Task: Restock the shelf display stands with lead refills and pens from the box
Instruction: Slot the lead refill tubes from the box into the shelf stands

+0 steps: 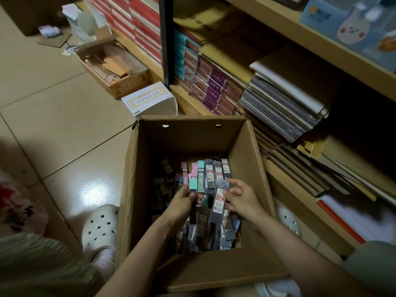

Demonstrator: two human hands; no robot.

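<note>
Grey-tinted plastic is catching the light where the right hand [240, 197] is pinching a lead refill pack [220, 203] between thumb and fingers, holding it tilted above the heap. Just beside it, the left hand [184, 200] is gripping a mint-capped pack [194, 188], fingers curled round its dark body. Both hands are working inside the cardboard box [246, 151], which is sitting on the tiled floor [64, 125] and is holding the rest of the stock: more grey packs [214, 172] along the far side, pink and mint ones next to them, darker ones to the left.

As a judgement, the packs are slick and thin, so a loose pinch could be letting one slide back into the pile, and lifting from a tangled heap may be dragging neighbours out with it. Mixing lead sizes on the display is another risk, since the packs are looking alike.

The grey packs are showing a red label reading "100" with "0.7" above it; the smaller print is too blurred to read. The shelf [310, 39] to the right is carrying stacked notebooks [282, 108].
</note>
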